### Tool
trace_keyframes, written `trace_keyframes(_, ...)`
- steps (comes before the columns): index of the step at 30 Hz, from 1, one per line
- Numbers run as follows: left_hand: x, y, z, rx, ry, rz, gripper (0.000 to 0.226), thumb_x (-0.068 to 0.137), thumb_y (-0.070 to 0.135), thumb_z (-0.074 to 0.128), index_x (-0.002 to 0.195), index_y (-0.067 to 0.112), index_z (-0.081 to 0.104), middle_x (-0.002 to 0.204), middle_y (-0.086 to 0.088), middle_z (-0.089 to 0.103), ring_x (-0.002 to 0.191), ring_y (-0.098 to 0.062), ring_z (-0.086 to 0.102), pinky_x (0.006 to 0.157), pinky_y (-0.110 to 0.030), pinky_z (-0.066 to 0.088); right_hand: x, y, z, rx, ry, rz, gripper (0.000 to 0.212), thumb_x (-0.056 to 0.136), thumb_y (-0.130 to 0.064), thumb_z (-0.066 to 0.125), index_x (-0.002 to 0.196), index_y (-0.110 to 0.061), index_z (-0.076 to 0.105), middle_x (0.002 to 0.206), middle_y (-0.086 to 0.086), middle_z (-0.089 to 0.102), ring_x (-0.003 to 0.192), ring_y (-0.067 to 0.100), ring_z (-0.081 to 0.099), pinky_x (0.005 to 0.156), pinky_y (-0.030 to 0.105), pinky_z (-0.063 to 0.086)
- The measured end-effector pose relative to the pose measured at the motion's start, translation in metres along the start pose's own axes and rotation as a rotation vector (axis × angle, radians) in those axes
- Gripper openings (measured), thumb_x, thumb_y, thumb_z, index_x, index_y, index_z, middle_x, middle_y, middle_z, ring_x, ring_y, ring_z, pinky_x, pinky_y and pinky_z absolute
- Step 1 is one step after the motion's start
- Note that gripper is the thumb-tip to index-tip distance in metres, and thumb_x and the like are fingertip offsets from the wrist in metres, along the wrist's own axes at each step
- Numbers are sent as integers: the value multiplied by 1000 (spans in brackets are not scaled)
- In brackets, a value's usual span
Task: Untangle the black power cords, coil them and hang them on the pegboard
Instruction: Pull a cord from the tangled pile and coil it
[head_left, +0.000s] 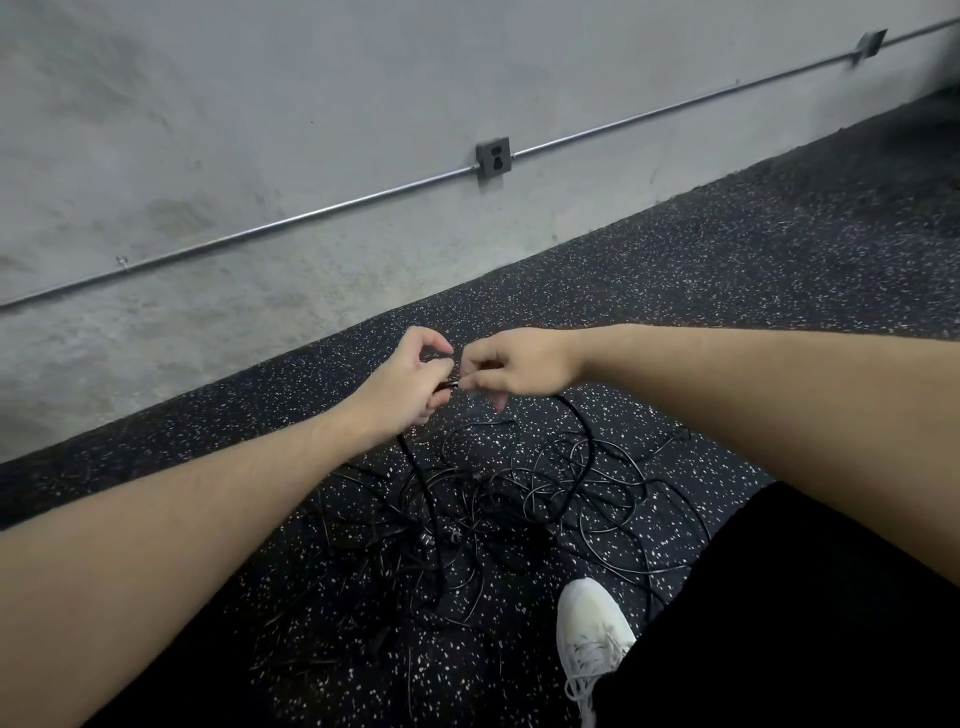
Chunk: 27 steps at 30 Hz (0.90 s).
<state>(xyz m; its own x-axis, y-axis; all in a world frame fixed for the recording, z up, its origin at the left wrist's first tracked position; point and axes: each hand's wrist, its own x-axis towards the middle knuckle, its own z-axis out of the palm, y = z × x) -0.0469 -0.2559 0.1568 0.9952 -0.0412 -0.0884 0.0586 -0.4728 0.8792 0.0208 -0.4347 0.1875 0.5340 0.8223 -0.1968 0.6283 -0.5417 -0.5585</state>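
grey concrete wall (260, 130), metal conduit (311, 214) with outlet box (493, 160), black speckled rubber floor (727, 270), dim light

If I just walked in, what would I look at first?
You'd first see two hands meeting in the middle: the left hand and right hand pinch one black cord between them. Below them, a messy tangle of black cords sprawls on the speckled floor, by a white sneaker.
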Motion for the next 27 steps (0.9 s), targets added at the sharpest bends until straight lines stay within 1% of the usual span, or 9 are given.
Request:
trace_keyframes(2,-3,-1,-7,-40,44,9,8,110,27,42,111,21,48,61,0,58,55,-15,53,59,-29,44,0,-3,0,152,51,-3,16,108,-25,45,93,-22,53,83,0,60,71,12,66,71,33,57)
trace_keyframes(6,-12,-12,-21,-192,47,-102,41,98,52,55,107,13,61,82,-9,75,79,-26,74,86,-43,60,4,-8,-12,350,336,-35,19,106,-23,47,88,-21,52,72,-7,48,57,5,40,56,21,32)
trace_keyframes(9,-21,-32,-30,-180,9,-228,31,102,39,54,107,9,62,95,-14,78,95,-34,76,98,-48,57,13,-8,-18,666,449,-13,22,106,-23,47,85,-18,51,65,-9,46,57,11,36,55,26,29)
trace_keyframes(11,-27,-43,-35,-138,-20,-281,23,109,27,45,104,8,58,92,-15,77,96,-36,76,102,-54,54,15,-9,-16,613,437,27,20,106,-25,47,89,-17,54,69,-5,51,58,12,42,56,28,34)
trace_keyframes(16,-34,-49,-47,-36,63,-258,27,112,31,36,102,13,54,66,0,54,59,-19,61,79,-54,63,21,-16,-8,474,337,114,30,102,-30,58,128,-17,50,105,6,68,79,16,65,75,33,55)
trace_keyframes(19,-38,-43,-51,101,136,-194,24,110,34,39,107,23,60,69,3,48,54,-11,46,53,-32,51,31,-28,-10,740,255,139,36,99,-30,63,131,-16,53,95,5,68,77,18,66,76,34,57)
trace_keyframes(21,-38,-37,-56,187,167,-131,23,109,37,41,107,30,62,70,4,49,53,-11,43,49,-29,39,36,-40,-8,799,111,135,33,100,-31,62,128,-16,55,92,6,69,70,16,63,72,32,57)
trace_keyframes(24,-38,-29,-63,238,180,-93,18,109,39,42,106,29,57,72,5,53,51,-9,40,48,-27,35,44,-55,2,494,41,78,25,102,-34,59,121,-19,61,87,4,66,65,12,58,62,26,52)
trace_keyframes(27,-46,-28,-73,98,151,-125,13,108,36,46,105,24,52,73,3,59,53,-11,44,50,-26,36,56,-67,7,222,130,48,26,102,-40,56,115,-19,67,70,-2,53,52,9,45,51,24,39)
